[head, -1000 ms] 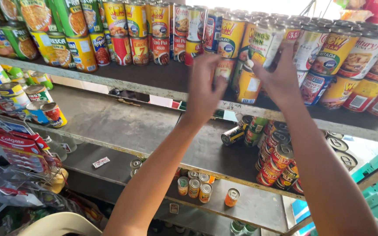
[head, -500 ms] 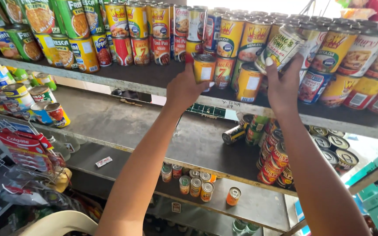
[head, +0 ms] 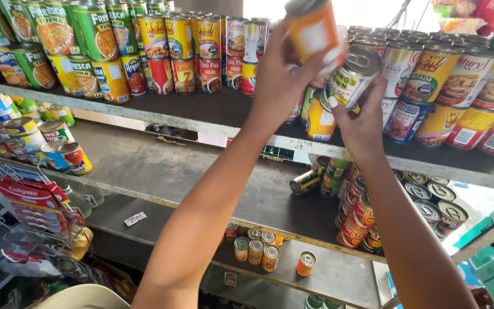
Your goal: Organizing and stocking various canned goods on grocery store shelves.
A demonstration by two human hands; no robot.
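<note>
- The left hand (head: 281,74) is up high by the top shelf (head: 201,117). Its fingers wrap tight around an orange can (head: 314,31) so it will not drop.
- The right hand (head: 361,117) is just beside it. Its fingers are closed on a tilted can with a pale label (head: 350,77), lid pointing up and away.
- Both cans are in the air, in front of the rows of cans (head: 447,86), which stand straight up so they fit close together.
- More cans (head: 355,214) are piled on the middle shelf (head: 201,177), lower down.
</note>
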